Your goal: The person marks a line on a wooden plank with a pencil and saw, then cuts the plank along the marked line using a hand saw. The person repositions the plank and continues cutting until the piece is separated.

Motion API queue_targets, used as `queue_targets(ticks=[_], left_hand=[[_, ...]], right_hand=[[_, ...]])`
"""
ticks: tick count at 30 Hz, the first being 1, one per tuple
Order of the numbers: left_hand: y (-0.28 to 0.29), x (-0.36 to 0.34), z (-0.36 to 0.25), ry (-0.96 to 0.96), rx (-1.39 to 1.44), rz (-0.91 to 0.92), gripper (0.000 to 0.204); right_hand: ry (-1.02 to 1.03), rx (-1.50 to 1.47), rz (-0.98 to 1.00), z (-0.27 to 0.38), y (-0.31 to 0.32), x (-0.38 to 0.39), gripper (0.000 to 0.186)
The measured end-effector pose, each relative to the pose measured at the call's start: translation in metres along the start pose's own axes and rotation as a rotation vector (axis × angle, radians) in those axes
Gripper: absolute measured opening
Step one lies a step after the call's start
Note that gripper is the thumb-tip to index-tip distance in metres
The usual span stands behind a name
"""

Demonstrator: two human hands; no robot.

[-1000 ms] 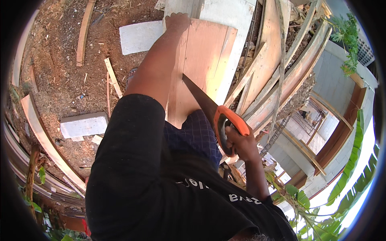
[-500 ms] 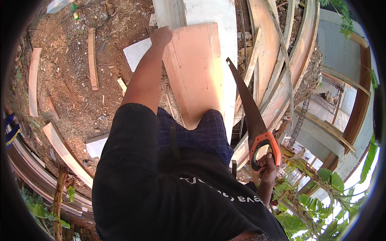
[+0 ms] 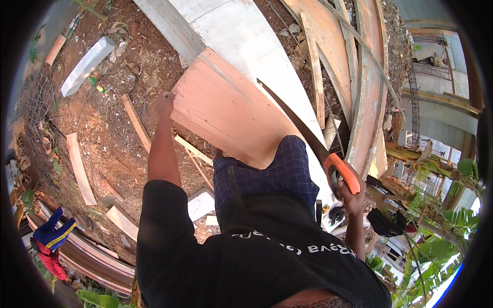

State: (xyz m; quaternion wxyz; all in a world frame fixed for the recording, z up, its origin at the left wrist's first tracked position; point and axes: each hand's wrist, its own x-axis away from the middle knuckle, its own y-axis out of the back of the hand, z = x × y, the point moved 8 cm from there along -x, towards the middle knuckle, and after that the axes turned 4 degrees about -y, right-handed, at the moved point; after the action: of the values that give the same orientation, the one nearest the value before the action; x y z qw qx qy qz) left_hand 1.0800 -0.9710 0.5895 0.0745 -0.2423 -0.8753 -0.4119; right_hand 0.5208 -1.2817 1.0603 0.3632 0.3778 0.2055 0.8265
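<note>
A reddish plywood board (image 3: 231, 113) lies tilted over my lap and a long white slab (image 3: 246, 31). My left hand (image 3: 165, 101) is closed on the board's far left corner. My right hand (image 3: 352, 194) grips the orange and black handle of a handsaw (image 3: 313, 142). Its long dark blade points far left, close along the board's right edge and above the white slab. I cannot tell if blade and board touch. My checked shorts (image 3: 267, 177) show under the board's near end.
A grey plank (image 3: 172, 25) rests on the slab's far left. Long boards (image 3: 367, 87) are piled at right, beside a thin wooden strip (image 3: 312, 66). Offcuts (image 3: 80, 167) and a white block (image 3: 87, 66) lie on the soil at left. Blue and red cloth (image 3: 51, 241) is at lower left.
The view has turned, so the board now slants to the left. The saw blade has come from upright and apart to lie along the board's right edge. Both hands keep their hold.
</note>
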Motion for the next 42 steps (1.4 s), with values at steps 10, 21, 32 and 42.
queue_targets(ticks=[10,21,32,42], left_hand=[[0.017,0.009,0.064,0.140,-0.267,-0.126,0.064],[0.005,0.009,0.054,0.221,-0.152,0.009,0.072],[0.001,0.004,0.042,0.262,-0.251,0.114,0.071],[0.001,0.003,0.072,0.219,-0.302,0.051,0.078]], right_hand=[[0.280,0.176,0.264,0.029,-0.056,-0.035,0.061],[0.310,0.286,0.408,0.002,-0.062,-0.069,0.059],[0.403,0.317,0.522,-0.002,-0.071,-0.078,0.065],[0.402,0.370,0.530,0.045,-0.110,-0.097,0.063]])
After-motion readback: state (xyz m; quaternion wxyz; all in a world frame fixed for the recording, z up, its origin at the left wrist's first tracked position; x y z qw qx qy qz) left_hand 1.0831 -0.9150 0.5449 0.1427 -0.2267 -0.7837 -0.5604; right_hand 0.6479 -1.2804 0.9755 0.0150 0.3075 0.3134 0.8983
